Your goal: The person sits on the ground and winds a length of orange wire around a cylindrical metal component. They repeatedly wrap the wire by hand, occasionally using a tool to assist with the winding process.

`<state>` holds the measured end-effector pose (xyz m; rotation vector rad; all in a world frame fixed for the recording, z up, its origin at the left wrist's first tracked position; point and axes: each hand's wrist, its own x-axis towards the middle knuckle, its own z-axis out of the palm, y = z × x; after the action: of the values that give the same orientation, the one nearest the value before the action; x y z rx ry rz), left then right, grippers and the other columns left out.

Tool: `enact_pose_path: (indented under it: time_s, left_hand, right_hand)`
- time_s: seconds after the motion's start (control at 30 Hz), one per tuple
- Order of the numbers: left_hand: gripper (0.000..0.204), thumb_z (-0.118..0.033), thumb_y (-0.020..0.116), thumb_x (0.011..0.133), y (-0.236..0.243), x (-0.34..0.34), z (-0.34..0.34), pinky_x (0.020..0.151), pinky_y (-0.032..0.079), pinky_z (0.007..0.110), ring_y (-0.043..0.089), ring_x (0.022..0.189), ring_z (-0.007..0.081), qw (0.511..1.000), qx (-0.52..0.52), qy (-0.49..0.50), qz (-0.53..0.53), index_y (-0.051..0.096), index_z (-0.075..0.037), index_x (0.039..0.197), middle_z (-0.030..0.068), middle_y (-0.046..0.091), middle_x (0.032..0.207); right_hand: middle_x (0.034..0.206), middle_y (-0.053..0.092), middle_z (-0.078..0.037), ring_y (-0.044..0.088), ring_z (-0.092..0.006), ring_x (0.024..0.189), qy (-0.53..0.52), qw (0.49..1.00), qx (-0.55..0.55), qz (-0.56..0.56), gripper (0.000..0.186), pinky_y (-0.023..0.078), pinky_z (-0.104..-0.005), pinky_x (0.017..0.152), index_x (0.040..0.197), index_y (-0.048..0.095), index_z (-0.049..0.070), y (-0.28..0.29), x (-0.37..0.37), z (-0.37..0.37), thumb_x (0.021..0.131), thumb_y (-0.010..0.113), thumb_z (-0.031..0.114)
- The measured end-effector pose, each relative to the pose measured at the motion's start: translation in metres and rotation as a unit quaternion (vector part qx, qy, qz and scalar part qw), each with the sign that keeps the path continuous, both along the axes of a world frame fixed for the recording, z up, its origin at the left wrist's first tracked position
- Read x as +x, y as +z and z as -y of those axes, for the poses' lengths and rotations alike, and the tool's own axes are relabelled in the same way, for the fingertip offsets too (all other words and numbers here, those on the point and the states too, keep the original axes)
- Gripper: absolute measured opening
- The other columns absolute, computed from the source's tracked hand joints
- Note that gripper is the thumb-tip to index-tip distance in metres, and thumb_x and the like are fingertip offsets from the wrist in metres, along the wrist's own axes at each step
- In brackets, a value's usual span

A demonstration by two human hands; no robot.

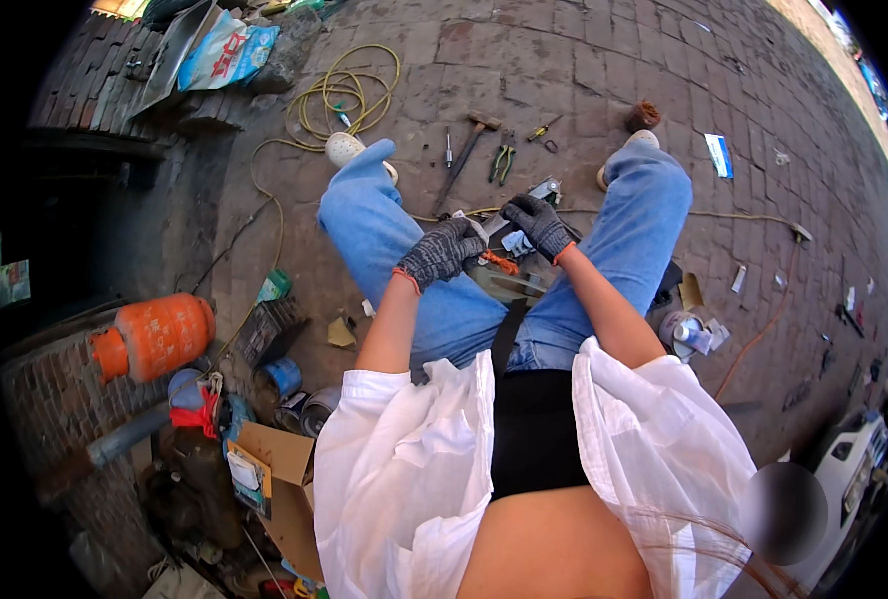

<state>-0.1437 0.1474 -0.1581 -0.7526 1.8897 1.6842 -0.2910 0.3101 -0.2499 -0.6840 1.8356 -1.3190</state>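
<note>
My left hand (438,252), in a grey knit glove, is closed around one end of a flat pale piece (494,225). My right hand (538,225), gloved alike, grips the same piece from the right. Just beyond my right hand lies a silver metal tool (546,192). Below the piece, between my legs, are a crumpled light blue-white wad (517,243) and a bundle of orange cord (501,262). Further forward on the brick paving lie a hammer (476,133), green-handled pliers (503,163), a yellow screwdriver (542,130) and a thin metal rod (449,150).
A yellow hose (369,60) coils at the front left. An orange gas cylinder (164,339), a cardboard box (275,454) and assorted cans (282,376) crowd my left. A tin (680,331) with bottles sits by my right hip; a white vehicle (858,464) is at the lower right.
</note>
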Motion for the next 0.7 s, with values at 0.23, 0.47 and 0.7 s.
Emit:
enact_pose_path:
  time_s: [0.23,0.47,0.7]
  left_hand:
    - [0.029,-0.028,0.054,0.085,-0.054,-0.002,0.002,0.073,0.046,0.046,0.060,0.076,0.0362,0.898,-0.420,0.104,-0.081,0.060,0.001,0.085,0.0190,0.063,0.078]
    - [0.013,-0.020,0.057,0.088,-0.006,0.003,0.002,0.042,0.037,0.018,0.050,0.050,0.0060,0.908,0.308,0.254,-0.124,0.059,-0.008,0.094,-0.0001,0.054,0.063]
    - [0.018,-0.018,0.059,0.086,0.000,-0.013,-0.001,0.055,0.047,0.031,0.058,0.063,0.0135,0.899,-0.384,0.067,-0.200,0.058,0.000,0.092,0.0085,0.058,0.068]
  right_hand:
    - [0.099,0.065,-0.016,0.063,-0.0237,0.089,0.077,0.994,-0.038,-0.074,0.038,0.047,-0.0316,0.080,0.108,0.061,0.001,0.050,0.052,0.002,0.085,0.059,0.031]
    - [0.090,0.065,-0.013,0.062,-0.0199,0.084,0.006,0.989,-0.056,0.139,0.032,0.047,-0.0306,0.079,0.103,0.061,0.000,0.038,0.029,-0.017,0.087,0.057,0.027]
    - [0.089,0.063,-0.016,0.062,-0.0290,0.082,0.123,0.984,-0.021,-0.130,0.029,0.047,-0.0353,0.076,0.099,0.062,0.001,0.112,0.029,0.005,0.086,0.057,0.027]
